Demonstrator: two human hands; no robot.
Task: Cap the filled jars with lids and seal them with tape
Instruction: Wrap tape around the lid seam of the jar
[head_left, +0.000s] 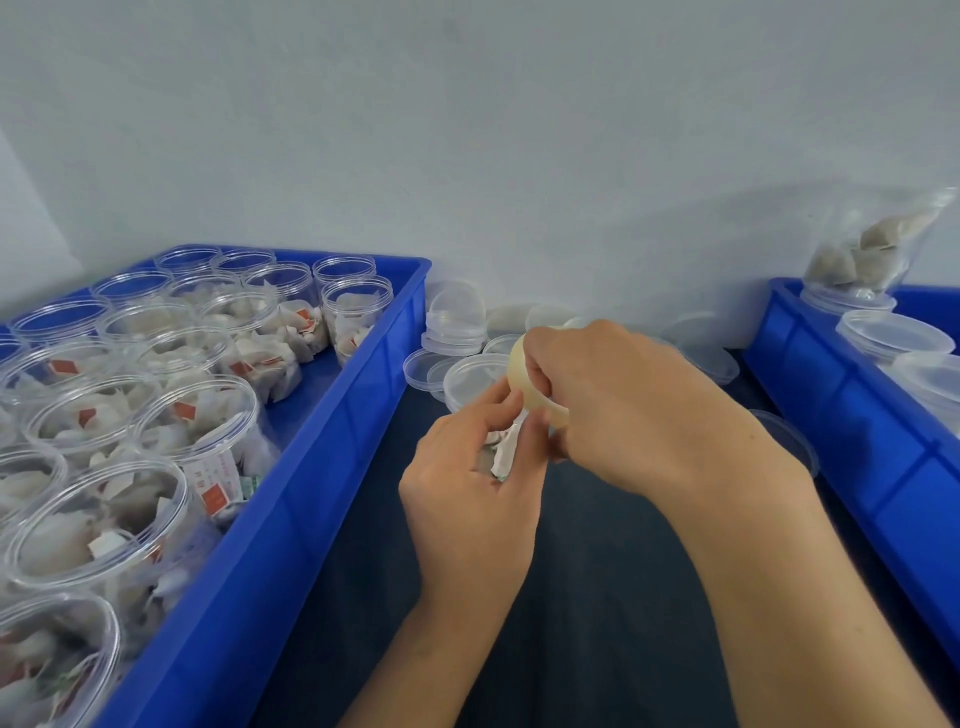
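Observation:
My right hand (613, 400) grips a roll of clear yellowish tape (524, 379) over the dark table. My left hand (467, 483) is just below it, fingers curled, pinching at the tape's end beside the roll; a jar with white sachets (501, 452) shows between the two hands, mostly hidden. Several open clear jars filled with white tea sachets (197, 415) stand in a blue crate (332, 441) at the left. Loose clear lids (457, 332) lie piled at the back of the table near the wall.
A second blue crate (852, 415) at the right holds capped jars (893, 338) and a clear bag of sachets (872, 249). Another clear lid (795, 441) lies beside my right wrist. A white wall closes off the back.

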